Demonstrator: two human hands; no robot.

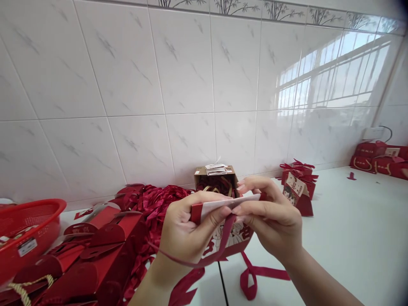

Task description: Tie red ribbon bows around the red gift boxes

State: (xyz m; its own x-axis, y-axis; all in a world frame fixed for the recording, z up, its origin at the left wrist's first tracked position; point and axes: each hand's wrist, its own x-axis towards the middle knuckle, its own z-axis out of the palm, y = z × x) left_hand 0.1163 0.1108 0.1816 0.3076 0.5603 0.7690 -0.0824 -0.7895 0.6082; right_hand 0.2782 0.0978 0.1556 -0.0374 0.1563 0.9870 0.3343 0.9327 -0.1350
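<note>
In the middle of the head view, my left hand (pixel 183 223) is closed around the top of a red and white gift box (pixel 237 243) with printed figures on its side. Its thumb presses near the box's pale upper edge. My right hand (pixel 276 219) is closed too, thumb and index finger pinching a dark red ribbon (pixel 225 238) against that edge. The ribbon loops down and across my left wrist. Part of the box is hidden behind my fingers. More loose ribbon (pixel 248 280) lies on the table below.
Red folded boxes (pixel 108 250) and a heap of red ribbon (pixel 162 204) lie to the left, beside a red plastic basket (pixel 54 212). An open carton (pixel 200 172) stands against the tiled wall. Finished-looking bow-tied boxes (pixel 301 193) stand right on the white table (pixel 350 238); red packages (pixel 389 163) lie beyond.
</note>
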